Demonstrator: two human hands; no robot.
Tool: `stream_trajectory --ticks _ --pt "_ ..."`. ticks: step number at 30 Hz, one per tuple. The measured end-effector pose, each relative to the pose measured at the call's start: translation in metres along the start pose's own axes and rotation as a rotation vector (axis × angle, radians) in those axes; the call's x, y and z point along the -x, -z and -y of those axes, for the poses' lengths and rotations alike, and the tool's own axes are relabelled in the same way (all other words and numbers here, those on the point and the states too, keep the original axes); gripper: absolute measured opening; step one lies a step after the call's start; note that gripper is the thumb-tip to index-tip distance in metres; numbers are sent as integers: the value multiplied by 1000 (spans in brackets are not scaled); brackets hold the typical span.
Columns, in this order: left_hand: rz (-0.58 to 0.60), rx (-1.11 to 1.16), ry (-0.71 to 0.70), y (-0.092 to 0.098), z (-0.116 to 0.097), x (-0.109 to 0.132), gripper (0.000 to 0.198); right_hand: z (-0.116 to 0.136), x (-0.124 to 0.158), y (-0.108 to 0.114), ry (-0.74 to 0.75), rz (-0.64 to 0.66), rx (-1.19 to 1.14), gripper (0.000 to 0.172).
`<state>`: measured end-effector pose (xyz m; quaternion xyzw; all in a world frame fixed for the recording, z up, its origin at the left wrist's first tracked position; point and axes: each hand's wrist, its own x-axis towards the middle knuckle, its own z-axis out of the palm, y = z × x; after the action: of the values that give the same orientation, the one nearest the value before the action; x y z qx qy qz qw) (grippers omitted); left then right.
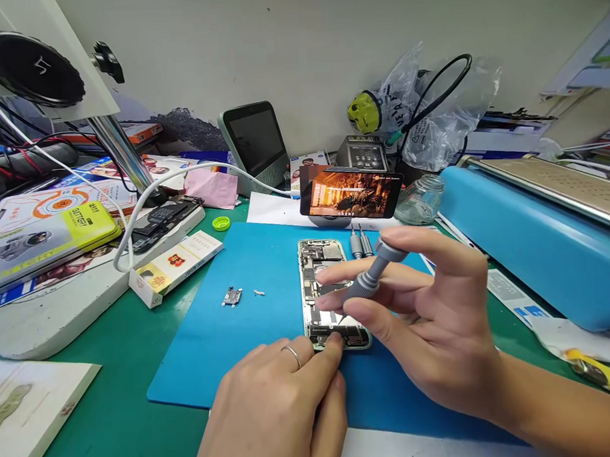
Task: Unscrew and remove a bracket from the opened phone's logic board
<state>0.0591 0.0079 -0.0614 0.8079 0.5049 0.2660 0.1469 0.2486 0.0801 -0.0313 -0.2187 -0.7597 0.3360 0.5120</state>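
An opened smartphone (310, 268) with its inner parts bared lies on a blue mat (214, 358). My left hand (273, 399), a ring on one finger, steadies the phone's near end, its index fingertip pressed on the lower parts. In my right hand (438, 330) is a grey precision screwdriver (369, 276), tilted, with the index finger on its cap and the thumb at its shaft. Its thin tip points down at the lower part of the phone; contact is hard to tell. To the left lie a small circuit part (232, 296) and a tiny metal piece (258, 293).
Two more screwdrivers (356, 245) lie beyond the phone. Farther back a propped phone (354, 193) plays a video, beside a glass jar (419, 199). A blue machine (526, 247) stands right. Left are a small carton (179, 263), a white cable (128, 231) and a microscope stand (125, 158).
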Motion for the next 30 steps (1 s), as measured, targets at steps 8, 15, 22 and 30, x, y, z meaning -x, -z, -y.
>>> stream_trajectory --ticks 8,15,22,30 --pt "-45 -14 19 -9 0 2 43 -10 6 -4 0 56 20 72" --pt "-67 1 17 -6 -1 2 42 -8 7 -6 -43 72 8 65" --pt "-3 -45 -43 -4 4 0 42 -12 7 -5 -34 81 19 66" --pt "-70 -39 4 -9 0 2 44 -11 8 -5 -43 59 32 66"
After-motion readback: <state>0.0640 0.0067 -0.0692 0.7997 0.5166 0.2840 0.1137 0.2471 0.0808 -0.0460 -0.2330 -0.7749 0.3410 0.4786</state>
